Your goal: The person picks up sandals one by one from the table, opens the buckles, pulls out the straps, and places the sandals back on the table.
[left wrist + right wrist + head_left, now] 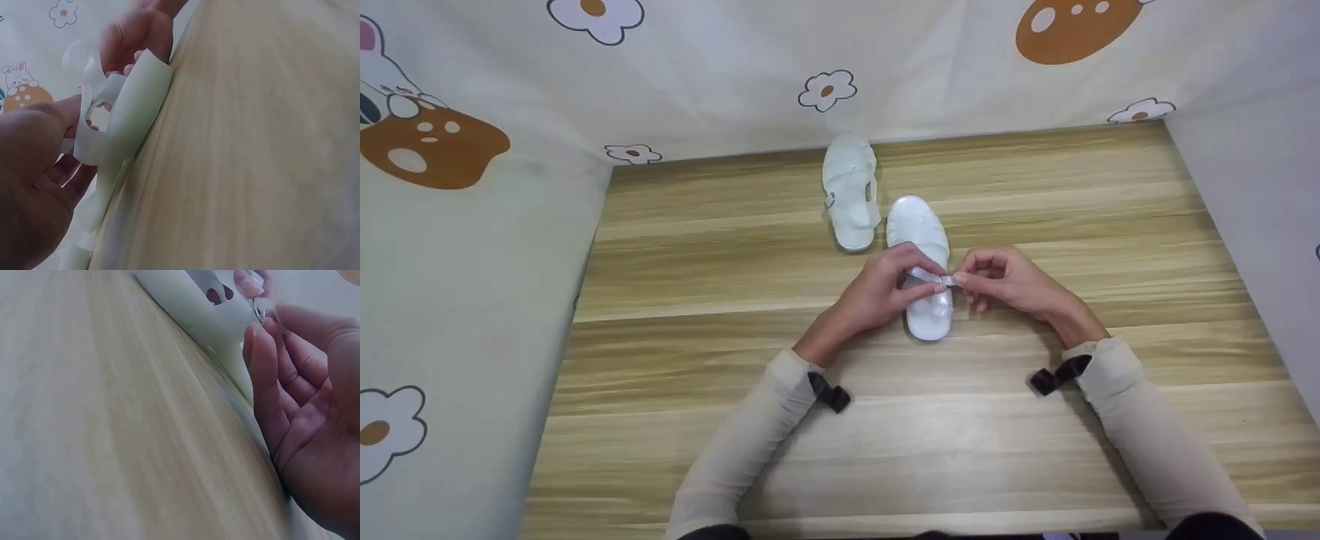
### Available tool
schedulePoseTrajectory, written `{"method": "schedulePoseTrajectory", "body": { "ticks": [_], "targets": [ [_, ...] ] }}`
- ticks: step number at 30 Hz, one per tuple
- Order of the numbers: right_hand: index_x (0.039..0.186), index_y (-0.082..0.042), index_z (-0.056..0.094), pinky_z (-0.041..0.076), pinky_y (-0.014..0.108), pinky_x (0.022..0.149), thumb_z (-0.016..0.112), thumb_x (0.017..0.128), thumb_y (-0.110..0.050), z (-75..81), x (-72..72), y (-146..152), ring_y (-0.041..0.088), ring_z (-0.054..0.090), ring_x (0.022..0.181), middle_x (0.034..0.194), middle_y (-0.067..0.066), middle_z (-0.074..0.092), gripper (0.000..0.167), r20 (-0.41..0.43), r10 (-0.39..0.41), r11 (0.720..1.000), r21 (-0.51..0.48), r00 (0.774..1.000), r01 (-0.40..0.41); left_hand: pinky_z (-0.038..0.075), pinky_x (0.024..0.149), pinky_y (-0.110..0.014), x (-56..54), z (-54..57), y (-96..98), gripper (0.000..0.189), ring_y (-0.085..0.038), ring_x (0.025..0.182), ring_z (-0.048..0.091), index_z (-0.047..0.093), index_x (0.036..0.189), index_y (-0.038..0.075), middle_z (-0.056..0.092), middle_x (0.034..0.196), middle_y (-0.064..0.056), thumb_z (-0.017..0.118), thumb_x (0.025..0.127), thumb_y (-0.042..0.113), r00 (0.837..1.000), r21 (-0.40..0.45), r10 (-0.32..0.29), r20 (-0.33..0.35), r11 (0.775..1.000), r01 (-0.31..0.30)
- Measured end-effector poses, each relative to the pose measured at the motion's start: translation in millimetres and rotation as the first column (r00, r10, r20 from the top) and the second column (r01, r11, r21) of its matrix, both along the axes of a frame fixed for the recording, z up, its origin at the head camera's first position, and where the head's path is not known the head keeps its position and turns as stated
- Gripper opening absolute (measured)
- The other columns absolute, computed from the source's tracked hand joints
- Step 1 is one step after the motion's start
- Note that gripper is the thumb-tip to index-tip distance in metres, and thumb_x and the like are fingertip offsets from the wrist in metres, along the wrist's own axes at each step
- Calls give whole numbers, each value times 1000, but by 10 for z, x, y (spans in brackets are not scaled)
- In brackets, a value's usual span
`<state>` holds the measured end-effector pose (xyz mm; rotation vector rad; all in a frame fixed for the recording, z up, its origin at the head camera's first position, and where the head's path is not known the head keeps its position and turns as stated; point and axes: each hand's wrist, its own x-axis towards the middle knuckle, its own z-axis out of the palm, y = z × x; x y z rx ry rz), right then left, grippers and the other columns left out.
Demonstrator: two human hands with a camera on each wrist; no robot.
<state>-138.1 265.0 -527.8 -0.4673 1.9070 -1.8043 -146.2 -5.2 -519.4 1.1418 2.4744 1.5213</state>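
Note:
A white sandal [916, 221] lies sole-down on the wooden surface, its toe pointing away from me. From its left side my left hand [877, 289] reaches over and pinches the ankle strap between thumb and fingers. At the right side, my right hand [1011, 283] pinches the strap end [948, 280] with thumb and forefinger. A small metal buckle [259, 312] shows by the right fingertips in the right wrist view. How far the strap runs through it is hidden by the fingers. The heel part [147, 84] stands out in the left wrist view.
A second white sandal [851, 191] lies farther back and to the left, near the rear wall. Patterned cloth [720, 82] covers the back and left side. Wood-grain flooring [720, 247] spreads around both sandals. Dark wrist straps [831, 393] hang by the sleeves.

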Motion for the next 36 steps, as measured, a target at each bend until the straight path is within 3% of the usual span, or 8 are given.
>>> {"method": "schedulePoseTrajectory", "body": {
  "ticks": [9,16,23,36],
  "targets": [
    [104,13,67,62,29,58,71,106,-13,10,-6,-15,15,71,67,84,7,72,27,-1,8,1000,24,1000,-8,56,97,-28,-3,2,2,18,-11,103,69,82,112,12,76,105,-3,82,99,25,1000,11,4,-2,1000,-4],
    [104,13,66,64,35,58,68,106,-11,23,-17,14,20,72,70,87,17,72,25,-8,42,999,3,999,-42,55,91,-26,-6,-1,-10,17,-10,99,68,83,110,11,76,103,-3,84,97,23,1000,21,12,11,1000,-12],
    [102,12,66,63,32,57,70,106,-12,4,-12,-5,20,72,66,86,20,71,25,-18,26,1000,-7,999,-26,54,88,-26,-2,-1,-4,17,-10,97,67,83,109,11,76,103,-3,84,97,23,1000,26,8,5,1000,-8],
    [102,16,65,62,27,61,71,105,-10,14,7,-15,14,69,68,83,11,72,27,-13,12,1000,-15,1000,-13,56,95,-28,-2,-27,6,16,-12,102,70,83,108,11,77,103,-3,84,97,23,1000,45,3,-21,999,-2]
  ]
}}
